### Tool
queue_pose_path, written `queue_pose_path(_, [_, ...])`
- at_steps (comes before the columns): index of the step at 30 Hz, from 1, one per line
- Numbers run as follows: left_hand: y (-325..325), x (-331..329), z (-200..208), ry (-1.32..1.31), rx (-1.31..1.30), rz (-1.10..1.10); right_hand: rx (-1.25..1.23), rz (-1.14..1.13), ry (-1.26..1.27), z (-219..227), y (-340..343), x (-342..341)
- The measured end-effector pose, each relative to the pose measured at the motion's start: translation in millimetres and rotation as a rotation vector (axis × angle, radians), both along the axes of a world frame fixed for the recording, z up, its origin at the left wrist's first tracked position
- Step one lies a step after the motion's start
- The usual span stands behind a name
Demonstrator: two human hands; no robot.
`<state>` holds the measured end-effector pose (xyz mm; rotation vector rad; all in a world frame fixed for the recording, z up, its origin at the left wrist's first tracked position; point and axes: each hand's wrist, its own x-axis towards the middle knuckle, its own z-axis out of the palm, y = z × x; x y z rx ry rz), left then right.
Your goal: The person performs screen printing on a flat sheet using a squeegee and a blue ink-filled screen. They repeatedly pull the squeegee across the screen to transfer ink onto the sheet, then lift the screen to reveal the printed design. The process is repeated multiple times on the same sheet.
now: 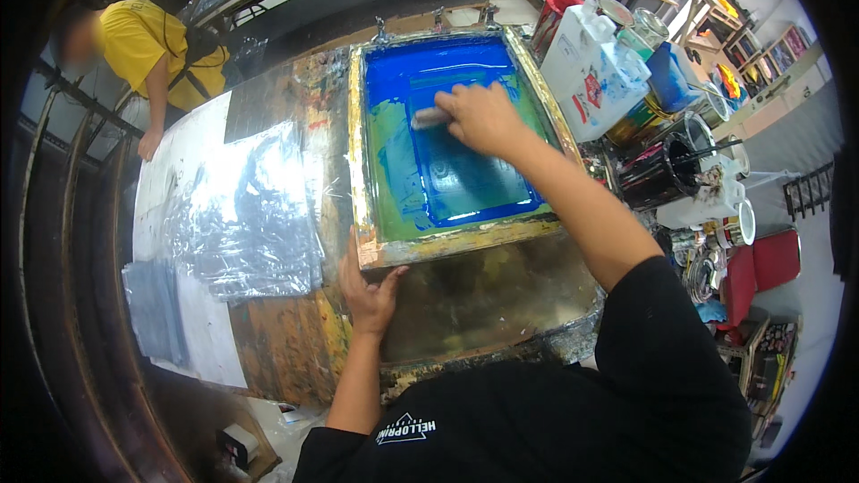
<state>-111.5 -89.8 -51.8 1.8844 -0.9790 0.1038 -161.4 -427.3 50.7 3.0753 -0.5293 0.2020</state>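
Observation:
A screen-printing frame (465,247) with worn, paint-stained wooden sides lies tilted on the table. Blue ink (429,54) is pooled along its far end and smeared over the green-edged mesh (394,139), around a darker rectangle in the middle. My right hand (483,118) is closed on a squeegee (431,118), whose pale grey end shows left of the fingers; its blade is mostly hidden. At the frame's near left corner, my left hand (369,297) grips the wood, thumb on the near side and fingers partly hidden along the left side.
Clear plastic sheets (255,210) lie left of the frame on a stained board (277,349). Hinge clamps (438,20) hold the far edge. A white jug (591,72) and several ink cans (662,170) crowd the right. A person in yellow (148,45) leans at the far left.

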Motion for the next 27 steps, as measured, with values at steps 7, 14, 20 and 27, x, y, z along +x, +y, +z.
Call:
queue_pose_path(7, [-9.6, -8.1, 21.4, 0.509, -0.179, -0.11, 0.094, -0.014, 0.095, 38.5, 101.8, -96.1])
queue_pose_path(14, [-59.4, 3.6, 104.3, 0.375, -0.601, -0.12, -0.2, -0.003, -0.519, 124.9, 94.5, -74.6])
queue_pose_path(20, [-74.8, -10.0, 77.9, 0.02, 0.164, 0.089, -0.301, 0.041, -0.665, 174.3, 45.6, -31.0])
queue_pose_path(27, [-82.9, -38.6, 13.9, 0.09, 0.363, 0.063, -0.16, 0.083, -0.567, 219.8, 38.8, -26.7])
